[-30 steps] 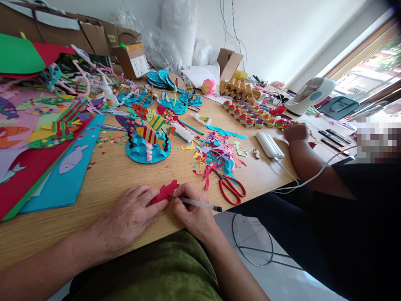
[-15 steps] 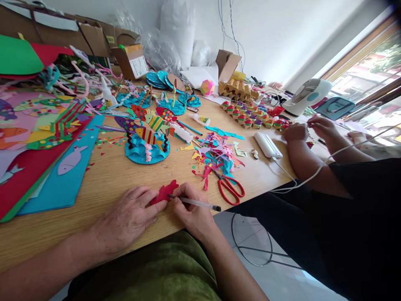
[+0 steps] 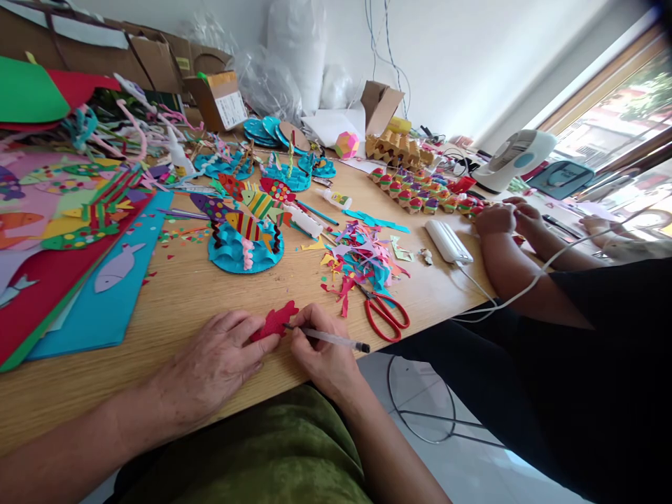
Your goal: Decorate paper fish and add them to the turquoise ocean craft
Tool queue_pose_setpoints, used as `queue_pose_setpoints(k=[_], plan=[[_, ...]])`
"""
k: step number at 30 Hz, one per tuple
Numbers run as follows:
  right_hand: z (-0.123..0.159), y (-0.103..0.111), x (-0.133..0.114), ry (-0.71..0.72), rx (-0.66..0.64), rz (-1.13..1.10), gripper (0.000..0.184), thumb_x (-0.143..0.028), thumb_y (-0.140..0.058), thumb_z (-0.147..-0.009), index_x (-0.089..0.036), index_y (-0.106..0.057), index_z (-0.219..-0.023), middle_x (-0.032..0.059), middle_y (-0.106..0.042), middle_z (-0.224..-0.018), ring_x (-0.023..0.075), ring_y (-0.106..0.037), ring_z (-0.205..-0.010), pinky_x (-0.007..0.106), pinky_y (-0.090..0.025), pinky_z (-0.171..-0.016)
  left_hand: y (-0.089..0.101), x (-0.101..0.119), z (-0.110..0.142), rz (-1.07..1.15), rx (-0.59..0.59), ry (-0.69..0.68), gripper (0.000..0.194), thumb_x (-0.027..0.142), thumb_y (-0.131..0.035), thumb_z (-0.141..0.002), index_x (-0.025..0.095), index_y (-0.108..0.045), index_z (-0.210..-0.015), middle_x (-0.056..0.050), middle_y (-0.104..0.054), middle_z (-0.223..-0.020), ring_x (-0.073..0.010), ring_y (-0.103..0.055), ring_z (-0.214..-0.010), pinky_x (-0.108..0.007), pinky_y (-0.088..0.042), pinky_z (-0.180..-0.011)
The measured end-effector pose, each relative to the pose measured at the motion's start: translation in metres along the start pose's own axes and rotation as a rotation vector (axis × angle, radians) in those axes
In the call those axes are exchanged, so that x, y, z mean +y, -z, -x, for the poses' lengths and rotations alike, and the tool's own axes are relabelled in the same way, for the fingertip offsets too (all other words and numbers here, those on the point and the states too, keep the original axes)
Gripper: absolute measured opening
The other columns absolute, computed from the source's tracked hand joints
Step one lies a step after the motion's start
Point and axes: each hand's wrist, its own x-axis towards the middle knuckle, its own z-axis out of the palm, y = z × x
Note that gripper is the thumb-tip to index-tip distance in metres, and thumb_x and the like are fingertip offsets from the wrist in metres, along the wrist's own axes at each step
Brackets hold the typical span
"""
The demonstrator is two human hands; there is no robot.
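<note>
A small red paper fish [image 3: 274,322] lies on the wooden table close to its front edge. My left hand [image 3: 220,360] holds it flat, with the fingertips on its left end and lower edge. My right hand [image 3: 325,353] pinches a clear pen with a black end cap [image 3: 341,341], its dark tip touching the fish's right part. The right fingers partly cover that side of the fish. Red-handled scissors [image 3: 386,315] rest to the right of my right hand, beside a heap of coloured paper scraps [image 3: 365,255].
Beyond my hands stands a blue scalloped base [image 3: 225,260] with striped paper fish. Coloured sheets [image 3: 99,315] lie at left. A white power bank [image 3: 448,241] with a cable sits at right, near a co-worker's hands [image 3: 498,218]. Painted egg cartons [image 3: 414,192] are farther back.
The co-worker's second hand has come into view and joined the first at the table. My hands, the pen and the red fish stay nearly in place.
</note>
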Motion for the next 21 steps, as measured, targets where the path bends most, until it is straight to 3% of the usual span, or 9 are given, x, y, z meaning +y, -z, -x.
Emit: queue_pose_setpoints(k=[11, 21], plan=[[0.002, 0.002, -0.001, -0.110, 0.015, -0.147, 0.007, -0.014, -0.045, -0.069, -0.020, -0.047, -0.066, -0.0072, -0.043, -0.051, 0.0077, -0.037, -0.044, 0.019, -0.027, -0.042, 0.002, 0.003, -0.003, -0.073, -0.024, -0.009, 0.037, 0.014, -0.053, -0.085, 0.024, -0.055, -0.120, -0.006, -0.057, -0.106, -0.0246, -0.048, -0.095, -0.041, -0.043, -0.083], [-0.001, 0.011, 0.000, -0.071, -0.060, -0.070, 0.008, -0.012, -0.047, -0.072, -0.018, -0.053, -0.073, -0.0046, -0.049, -0.060, 0.0085, -0.042, -0.051, 0.020, -0.031, -0.049, 0.001, 0.001, -0.006, -0.057, -0.008, -0.033, 0.032, 0.014, -0.052, -0.085, 0.021, -0.057, -0.116, -0.008, -0.056, -0.102, -0.0252, -0.047, -0.092, -0.040, -0.042, -0.079]])
